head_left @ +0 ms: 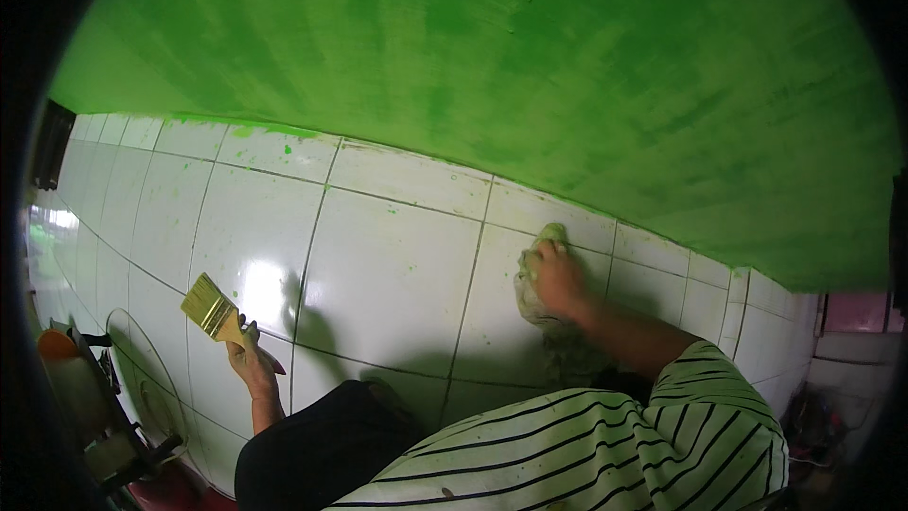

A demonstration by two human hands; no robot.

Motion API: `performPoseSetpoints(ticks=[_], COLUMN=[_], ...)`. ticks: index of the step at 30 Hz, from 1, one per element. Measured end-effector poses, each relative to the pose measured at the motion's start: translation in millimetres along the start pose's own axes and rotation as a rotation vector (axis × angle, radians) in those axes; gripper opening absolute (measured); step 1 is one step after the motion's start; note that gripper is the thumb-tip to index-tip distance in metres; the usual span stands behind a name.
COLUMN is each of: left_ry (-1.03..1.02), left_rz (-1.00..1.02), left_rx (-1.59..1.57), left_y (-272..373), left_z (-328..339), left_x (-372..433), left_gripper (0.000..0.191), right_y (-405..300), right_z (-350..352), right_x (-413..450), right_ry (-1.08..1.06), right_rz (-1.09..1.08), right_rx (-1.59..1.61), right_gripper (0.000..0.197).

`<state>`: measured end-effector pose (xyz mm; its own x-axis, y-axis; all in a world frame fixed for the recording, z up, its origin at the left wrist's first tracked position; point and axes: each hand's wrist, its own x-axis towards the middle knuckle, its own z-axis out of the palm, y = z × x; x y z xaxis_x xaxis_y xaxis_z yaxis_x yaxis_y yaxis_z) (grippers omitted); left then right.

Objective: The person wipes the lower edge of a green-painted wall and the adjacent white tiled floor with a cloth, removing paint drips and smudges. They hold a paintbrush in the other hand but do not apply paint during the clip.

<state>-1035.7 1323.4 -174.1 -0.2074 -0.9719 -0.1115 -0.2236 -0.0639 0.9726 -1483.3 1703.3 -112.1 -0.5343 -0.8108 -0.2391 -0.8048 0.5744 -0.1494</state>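
My left hand [250,363] grips the wooden handle of a wide flat paintbrush [211,306]. Its pale bristles point up and left, apart from the tiles. Farther right, my right hand [558,277] presses a crumpled, green-stained cloth rag [528,294] onto the white glossy tiles [390,262]. The rag lies just below the narrow top row of tiles, close to the green painted surface [461,71]. Part of the rag is hidden under my fingers and forearm. Green paint spots and smears [287,150] mark the tiles at upper left.
At lower left stand an orange-topped object [55,345] and dark equipment, with a thin looped cord or rim [145,330] beside it. Dark clutter [816,415] sits at far right. A dark object [53,145] borders the tiles at far left. My dark-clothed knee [319,451] fills the lower foreground.
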Motion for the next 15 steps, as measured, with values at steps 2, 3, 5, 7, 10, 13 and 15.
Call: performPoseSetpoints(ticks=[2, 3, 5, 7, 10, 13, 15], left_ry=[0.008, 0.023, 0.031, 0.028, 0.021, 0.022, 0.057], left_rz=[-0.026, -0.028, -0.025, 0.004, -0.003, -0.066, -0.106], left_rx=[0.007, 0.018, 0.01, -0.003, -0.062, -0.183, -0.346], left_y=[-2, 0, 6, 15, 24, 36, 78], left_z=[-9, -19, -17, -13, 4, 16, 16], left_x=[1, 0, 0, 0, 3, 6, 6], left_gripper=[0.052, 0.052, 0.053, 0.053, 0.054, 0.053, 0.05], right_y=[-7, -26, -49, -76, -102, -134, -147], right_z=[-41, -76, -103, -106, -37, 32, 53], right_x=[39, 59, 83, 102, 141, 157, 154], right_ry=[-0.134, -0.171, -0.144, -0.04, 0.159, 0.244, 0.32], right_rz=[0.104, 0.087, 0.087, 0.101, 0.013, -0.192, -0.256], right_rx=[0.26, 0.352, 0.461, 0.517, 0.492, 0.382, 0.088], right_gripper=[0.044, 0.043, 0.045, 0.049, 0.052, 0.043, 0.04])
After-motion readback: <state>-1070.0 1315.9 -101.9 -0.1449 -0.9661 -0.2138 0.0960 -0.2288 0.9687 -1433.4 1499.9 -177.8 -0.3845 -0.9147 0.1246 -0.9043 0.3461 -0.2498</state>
